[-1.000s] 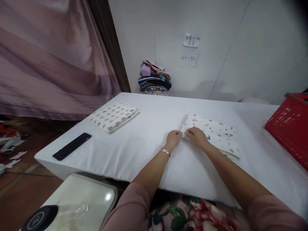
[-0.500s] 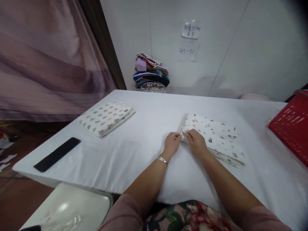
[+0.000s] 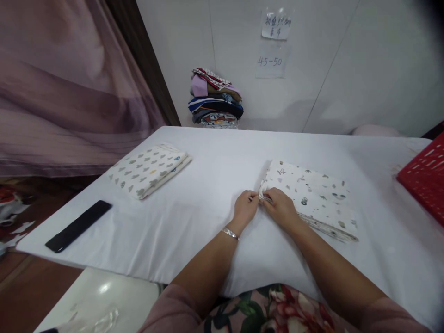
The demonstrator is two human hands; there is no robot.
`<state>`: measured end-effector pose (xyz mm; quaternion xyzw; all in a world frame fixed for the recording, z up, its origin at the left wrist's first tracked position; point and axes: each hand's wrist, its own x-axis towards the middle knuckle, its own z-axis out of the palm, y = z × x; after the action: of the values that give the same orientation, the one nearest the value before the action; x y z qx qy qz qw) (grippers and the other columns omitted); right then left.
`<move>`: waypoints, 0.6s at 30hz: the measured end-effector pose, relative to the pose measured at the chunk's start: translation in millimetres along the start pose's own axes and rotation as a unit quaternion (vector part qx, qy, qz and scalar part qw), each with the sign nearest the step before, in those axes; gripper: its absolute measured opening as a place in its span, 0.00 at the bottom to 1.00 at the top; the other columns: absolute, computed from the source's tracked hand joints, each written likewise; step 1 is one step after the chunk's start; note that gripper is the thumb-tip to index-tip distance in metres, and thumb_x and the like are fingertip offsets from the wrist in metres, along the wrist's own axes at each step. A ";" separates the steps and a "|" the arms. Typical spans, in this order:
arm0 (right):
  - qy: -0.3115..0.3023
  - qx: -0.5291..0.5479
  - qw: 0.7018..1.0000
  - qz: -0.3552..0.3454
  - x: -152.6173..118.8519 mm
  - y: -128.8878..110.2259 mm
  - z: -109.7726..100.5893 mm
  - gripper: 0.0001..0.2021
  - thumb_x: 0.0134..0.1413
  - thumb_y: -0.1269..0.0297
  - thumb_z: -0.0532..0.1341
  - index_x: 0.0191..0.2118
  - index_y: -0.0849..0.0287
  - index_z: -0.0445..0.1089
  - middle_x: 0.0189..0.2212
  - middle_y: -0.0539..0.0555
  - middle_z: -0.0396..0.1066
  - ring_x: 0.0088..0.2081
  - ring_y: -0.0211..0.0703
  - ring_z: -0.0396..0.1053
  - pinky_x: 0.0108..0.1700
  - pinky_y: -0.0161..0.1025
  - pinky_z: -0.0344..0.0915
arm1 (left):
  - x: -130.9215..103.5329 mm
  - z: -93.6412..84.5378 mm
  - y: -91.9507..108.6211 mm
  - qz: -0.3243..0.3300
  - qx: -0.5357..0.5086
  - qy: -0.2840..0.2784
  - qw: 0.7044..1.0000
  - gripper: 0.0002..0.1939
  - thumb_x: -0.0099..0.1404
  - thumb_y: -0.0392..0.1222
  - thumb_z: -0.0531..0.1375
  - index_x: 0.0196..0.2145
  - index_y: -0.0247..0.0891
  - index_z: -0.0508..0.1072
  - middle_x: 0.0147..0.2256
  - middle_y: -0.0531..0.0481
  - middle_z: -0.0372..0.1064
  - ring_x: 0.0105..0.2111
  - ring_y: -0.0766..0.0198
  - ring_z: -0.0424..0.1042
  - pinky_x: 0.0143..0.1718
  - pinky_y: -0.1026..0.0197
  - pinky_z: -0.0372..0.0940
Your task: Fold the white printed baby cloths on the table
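Note:
A folded white cloth (image 3: 312,194) with small grey prints lies in several layers on the right half of the table. At its near left corner, my left hand (image 3: 246,206) pinches the edge of the layers, fingers closed. Right beside it, my right hand (image 3: 280,208) grips the same corner between thumb and fingers, resting against the near edge of the cloth. The fingertips of both hands nearly meet there. Over on the left lies a second folded cloth (image 3: 149,169) with grey cloud-like prints, untouched.
A white-covered table (image 3: 208,175) carries a long black flat object (image 3: 79,225) near its left edge. At the right stands a red basket (image 3: 425,175). Behind the table is a stack of folded fabrics (image 3: 217,99) by the wall. A white stool-like surface (image 3: 114,289) sits at lower left.
The view has tilted and shifted slightly. Both hands stay at the cloth's near left corner, where the edge now shows bent up between the right hand's fingers.

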<state>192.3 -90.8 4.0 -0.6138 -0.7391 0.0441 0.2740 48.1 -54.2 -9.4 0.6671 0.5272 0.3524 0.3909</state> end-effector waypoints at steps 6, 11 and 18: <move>0.006 0.016 1.000 0.010 -0.4 -0.2 -0.1 0.07 0.56 0.61 0.55 0.37 0.55 0.66 0.34 0.53 0.68 0.38 0.45 0.64 0.38 0.39 0.58 | -1.4 -1.0 1.0 0.006 -0.001 -0.001 1.000 0.07 0.59 0.37 0.56 0.33 0.39 0.73 0.34 0.52 0.72 0.33 0.67 0.68 0.36 0.64 0.62; -0.005 0.029 1.000 0.009 -0.2 3.1 -1.2 0.07 0.57 0.62 0.54 0.38 0.55 0.67 0.34 0.53 0.68 0.37 0.44 0.64 0.37 0.39 0.58 | -1.1 -0.4 -1.1 0.010 -0.018 -0.006 1.000 0.07 0.59 0.38 0.56 0.33 0.39 0.74 0.34 0.52 0.72 0.32 0.68 0.68 0.36 0.64 0.63; -0.002 0.015 1.000 0.004 -1.1 1.5 -2.6 0.10 0.61 0.63 0.48 0.38 0.56 0.66 0.34 0.54 0.68 0.38 0.44 0.64 0.39 0.39 0.59 | -0.8 -0.4 -0.9 0.019 -0.009 0.005 1.000 0.06 0.59 0.38 0.56 0.32 0.39 0.74 0.34 0.52 0.72 0.31 0.68 0.68 0.36 0.64 0.62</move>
<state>195.0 -92.1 5.2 -0.6124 -0.7366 0.0578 0.2812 47.2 -54.7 -10.0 0.6714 0.5133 0.3679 0.3878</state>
